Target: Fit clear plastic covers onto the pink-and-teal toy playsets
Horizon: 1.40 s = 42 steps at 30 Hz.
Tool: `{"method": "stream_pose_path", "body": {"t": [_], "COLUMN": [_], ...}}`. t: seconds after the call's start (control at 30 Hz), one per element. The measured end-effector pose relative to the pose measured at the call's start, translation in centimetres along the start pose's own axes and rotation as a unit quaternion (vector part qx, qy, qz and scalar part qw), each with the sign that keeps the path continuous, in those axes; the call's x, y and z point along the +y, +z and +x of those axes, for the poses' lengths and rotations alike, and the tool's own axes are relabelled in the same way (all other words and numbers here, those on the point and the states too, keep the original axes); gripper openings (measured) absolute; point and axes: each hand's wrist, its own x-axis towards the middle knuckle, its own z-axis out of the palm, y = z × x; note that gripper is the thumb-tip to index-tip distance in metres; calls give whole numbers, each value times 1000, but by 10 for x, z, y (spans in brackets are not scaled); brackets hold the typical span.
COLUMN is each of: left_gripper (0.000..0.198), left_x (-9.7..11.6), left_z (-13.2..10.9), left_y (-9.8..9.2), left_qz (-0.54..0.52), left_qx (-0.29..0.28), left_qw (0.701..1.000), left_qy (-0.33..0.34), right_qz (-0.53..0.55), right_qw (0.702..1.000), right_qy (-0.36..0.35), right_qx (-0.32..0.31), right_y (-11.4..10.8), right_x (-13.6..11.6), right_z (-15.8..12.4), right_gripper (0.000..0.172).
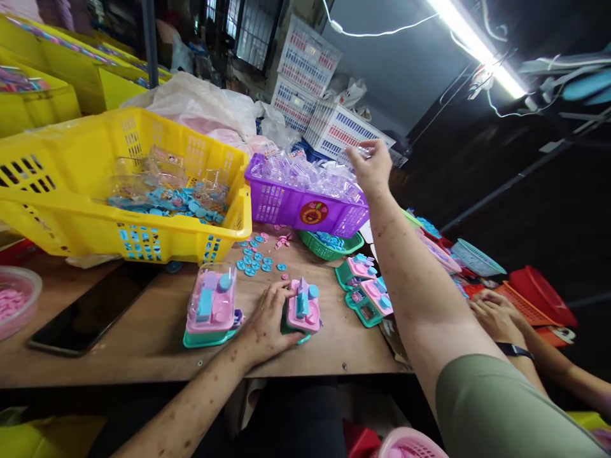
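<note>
My left hand (271, 320) is wrapped round the side of a small pink and green toy kitchen (304, 312) on the wooden table. Raised at the right end of a purple basket (267, 200), my right hand (373, 166) pinches a clear plastic cover (363, 152). Similar clear covers (305, 175) fill that basket. To the left of my left hand stands another toy kitchen (210, 308) with a clear cover over its top. Two uncovered toys, a nearer toy kitchen (370, 300) and one behind it (356, 270), sit under my right forearm.
A yellow crate (71, 213) with blue parts stands at the left, a phone (90, 312) in front of it. Small blue discs (255, 261) lie loose near a green basket (329, 251). Another person's hands (499, 315) are at the right.
</note>
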Motion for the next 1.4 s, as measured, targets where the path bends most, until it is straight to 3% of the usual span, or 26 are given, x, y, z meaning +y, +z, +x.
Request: {"method": "stream_pose_path", "body": {"t": [0.07, 0.1, 0.17, 0.23, 0.3, 0.37, 0.43, 0.5, 0.57, 0.67, 0.77, 0.83, 0.87, 0.93, 1.1, 1.2, 1.3, 1.33, 1.4], "left_gripper": [96, 97, 99, 104, 111, 115, 107, 95, 90, 110, 134, 137, 135, 130, 127, 125, 121, 120, 120], "left_x": [0, -1, -1, -3, -4, -5, -5, -2, 0, 2, 0, -1, -1, 0, 5, 8, 9, 9, 9], "left_z": [-1, -2, -4, -5, -4, -4, -2, 0, 1, 2, 1, 0, 0, 0, 1, 0, 0, 0, -1], "left_y": [1, 2, 4, 6, 8, 9, 8, 5, 3, 2, 3, 4, 4, 5, 5, 5, 4, 3, 4], "left_qz": [3, 3, 5, 9, 10, 3, -8, -18, -27, -35, -27, -23, -23, -28, -40, -40, -41, -41, -36], "left_qx": [2, 1, -1, 0, 6, 12, 9, 3, 1, 11, 16, 15, 14, 15, 5, 2, 3, 3, 7], "left_qw": [1000, 1000, 1000, 1000, 1000, 999, 999, 999, 999, 999, 999, 999, 999, 999, 998, 998, 998, 998, 998], "left_qy": [7, 9, 10, 13, 23, 35, 38, 32, 29, 19, -16, -29, -30, -29, -45, -51, -50, -52, -51], "right_qz": [77, 125, 201, 222, 214, 206, 195, 181, 179, 159, 128, 158, 181, 225, 279, 249, 221, 214, 205], "right_qw": [997, 991, 955, 877, 789, 720, 698, 724, 774, 858, 925, 922, 912, 898, 893, 894, 916, 924, 935], "right_qy": [-2, 16, 71, 107, 107, 103, 103, 109, 128, 167, 225, 291, 314, 314, 216, 189, 215, 226, 237], "right_qx": [-5, -43, -206, -413, -566, -655, -681, -657, -594, -458, -277, -201, -190, -209, -279, -322, -256, -222, -163], "right_y": [-35, -53, -86, -110, -121, -121, -114, -102, -86, -60, -44, -47, -52, -66, -101, -103, -99, -100, -106], "right_x": [-11, -19, -37, -54, -65, -69, -66, -60, -55, -53, -54, -53, -51, -48, -41, -41, -43, -44, -48], "right_z": [-17, -33, -78, -131, -177, -207, -221, -227, -233, -251, -278, -298, -308, -327, -364, -374, -378, -378, -376], "right_gripper": [58, 60, 59, 60, 63, 67, 74, 74, 65, 60, 72, 81, 84, 82, 50, 61, 91, 95, 86]}}
